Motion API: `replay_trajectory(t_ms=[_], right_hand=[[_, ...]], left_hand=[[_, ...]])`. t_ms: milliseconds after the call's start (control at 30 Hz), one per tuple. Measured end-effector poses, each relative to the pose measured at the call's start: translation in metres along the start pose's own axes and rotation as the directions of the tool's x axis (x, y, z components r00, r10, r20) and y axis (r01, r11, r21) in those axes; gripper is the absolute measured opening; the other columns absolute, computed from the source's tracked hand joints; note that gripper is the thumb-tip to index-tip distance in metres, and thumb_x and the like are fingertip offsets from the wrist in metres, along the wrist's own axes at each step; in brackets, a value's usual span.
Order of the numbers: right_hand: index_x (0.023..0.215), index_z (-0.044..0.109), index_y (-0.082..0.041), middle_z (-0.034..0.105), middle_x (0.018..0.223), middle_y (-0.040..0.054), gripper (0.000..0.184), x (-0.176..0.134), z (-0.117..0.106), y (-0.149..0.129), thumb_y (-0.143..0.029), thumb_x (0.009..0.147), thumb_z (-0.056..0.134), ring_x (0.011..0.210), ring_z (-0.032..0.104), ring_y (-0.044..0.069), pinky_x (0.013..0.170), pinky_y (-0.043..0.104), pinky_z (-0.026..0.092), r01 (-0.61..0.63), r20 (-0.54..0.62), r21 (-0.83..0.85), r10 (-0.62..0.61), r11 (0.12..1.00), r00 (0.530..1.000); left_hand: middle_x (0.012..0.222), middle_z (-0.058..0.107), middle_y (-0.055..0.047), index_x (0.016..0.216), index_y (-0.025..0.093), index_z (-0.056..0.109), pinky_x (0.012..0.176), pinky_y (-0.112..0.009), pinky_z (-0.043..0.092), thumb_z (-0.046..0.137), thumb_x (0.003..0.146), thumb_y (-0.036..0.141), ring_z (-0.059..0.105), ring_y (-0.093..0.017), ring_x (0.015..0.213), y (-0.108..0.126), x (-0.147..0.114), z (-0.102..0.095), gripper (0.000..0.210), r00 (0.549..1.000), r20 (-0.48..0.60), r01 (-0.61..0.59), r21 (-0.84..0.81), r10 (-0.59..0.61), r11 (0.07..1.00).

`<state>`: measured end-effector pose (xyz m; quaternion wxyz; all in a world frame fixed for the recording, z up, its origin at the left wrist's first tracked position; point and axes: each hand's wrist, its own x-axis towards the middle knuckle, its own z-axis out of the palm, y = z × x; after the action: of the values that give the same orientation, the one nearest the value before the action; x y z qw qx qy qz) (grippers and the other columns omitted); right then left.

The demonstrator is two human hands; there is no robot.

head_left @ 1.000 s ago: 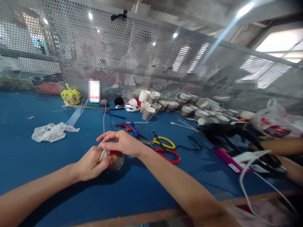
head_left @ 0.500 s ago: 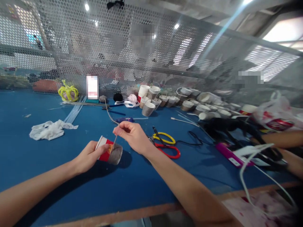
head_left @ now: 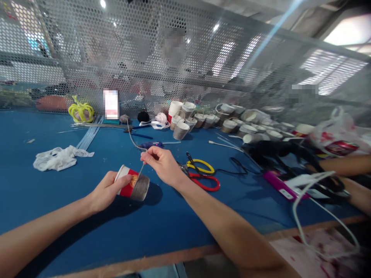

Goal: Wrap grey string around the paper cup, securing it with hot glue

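Note:
My left hand (head_left: 106, 193) grips a red and white paper cup (head_left: 125, 190), tilted on its side with its base toward the right. Grey yarn (head_left: 141, 188) is wound around the base half of the cup. My right hand (head_left: 162, 165) pinches the yarn strand just above the cup, and a short taut length runs between fingers and cup. From there the strand trails back to a small grey yarn ball (head_left: 124, 119). Behind my right hand lies a blue glue gun (head_left: 151, 145). Scissors (head_left: 203, 174) with one yellow and one red handle rest to its right.
Several yarn-wrapped cups (head_left: 181, 131) stand at the back, by a perforated metal screen (head_left: 139, 58). A white cloth (head_left: 56, 158) lies left, a phone (head_left: 111, 104) stands behind. At right are a purple box (head_left: 278, 185), a plastic bag (head_left: 336, 133) and another person's arm (head_left: 342, 166).
The view has shifted slightly. My left hand still holds the cup and my right hand the yarn; both have barely moved relative to each other.

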<state>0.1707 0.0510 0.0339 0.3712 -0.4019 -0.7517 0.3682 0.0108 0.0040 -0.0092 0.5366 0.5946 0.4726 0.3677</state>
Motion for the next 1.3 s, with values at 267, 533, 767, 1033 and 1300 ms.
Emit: replay_trajectory(t_ms=[267, 533, 767, 1033, 1300], right_hand=[[0.063, 0.049, -0.014, 0.055, 0.060, 0.0015, 0.021, -0.002, 0.003, 0.004, -0.031, 0.074, 0.046, 0.057, 0.051, 0.009, 0.056, 0.021, 0.040, 0.009, 0.016, 0.017, -0.009, 1.000, 1.000], [0.063, 0.049, -0.014, 0.054, 0.059, 0.0018, 0.022, -0.002, 0.007, 0.008, -0.032, 0.075, 0.045, 0.054, 0.049, 0.009, 0.054, 0.021, 0.039, -0.015, 0.065, -0.010, 0.015, 1.000, 0.998], [0.062, 0.048, -0.014, 0.053, 0.058, 0.0014, 0.023, -0.003, 0.010, 0.010, -0.032, 0.074, 0.044, 0.051, 0.044, 0.008, 0.050, 0.021, 0.036, -0.022, 0.111, -0.065, 0.029, 0.998, 0.993], [0.061, 0.048, -0.014, 0.050, 0.055, -0.0007, 0.022, -0.004, 0.011, 0.011, -0.032, 0.074, 0.045, 0.049, 0.040, 0.007, 0.047, 0.019, 0.032, -0.036, 0.157, -0.117, 0.055, 0.992, 0.986], [0.060, 0.048, -0.013, 0.043, 0.050, -0.0033, 0.024, -0.005, 0.012, 0.008, -0.033, 0.074, 0.046, 0.045, 0.034, 0.005, 0.043, 0.018, 0.027, -0.052, 0.180, -0.146, 0.078, 0.988, 0.980]], left_hand=[[0.046, 0.028, 0.006, 0.050, 0.015, 0.036, 0.041, -0.018, 0.021, 0.037, 0.074, 0.041, 0.023, -0.006, 0.044, 0.003, -0.006, 0.000, 0.036, 0.995, 0.034, -0.092, 0.084, 0.089, 0.992], [0.047, 0.031, 0.005, 0.050, 0.015, 0.036, 0.041, -0.018, 0.024, 0.034, 0.078, 0.037, 0.026, -0.006, 0.044, -0.001, -0.008, -0.001, 0.036, 0.974, 0.065, -0.226, 0.180, 0.218, 0.957], [0.048, 0.034, 0.005, 0.050, 0.015, 0.036, 0.043, -0.018, 0.026, 0.034, 0.081, 0.027, 0.028, -0.006, 0.044, -0.003, -0.008, -0.003, 0.033, 0.930, 0.100, -0.367, 0.237, 0.353, 0.900], [0.049, 0.038, 0.004, 0.052, 0.014, 0.041, 0.043, -0.018, 0.027, 0.034, 0.080, 0.025, 0.031, -0.006, 0.045, -0.003, -0.010, -0.004, 0.031, 0.920, 0.114, -0.393, 0.298, 0.376, 0.870], [0.050, 0.039, 0.002, 0.051, 0.013, 0.043, 0.044, -0.019, 0.030, 0.032, 0.080, 0.023, 0.033, -0.007, 0.046, 0.005, -0.012, -0.003, 0.032, 0.893, 0.139, -0.448, 0.361, 0.427, 0.818]])
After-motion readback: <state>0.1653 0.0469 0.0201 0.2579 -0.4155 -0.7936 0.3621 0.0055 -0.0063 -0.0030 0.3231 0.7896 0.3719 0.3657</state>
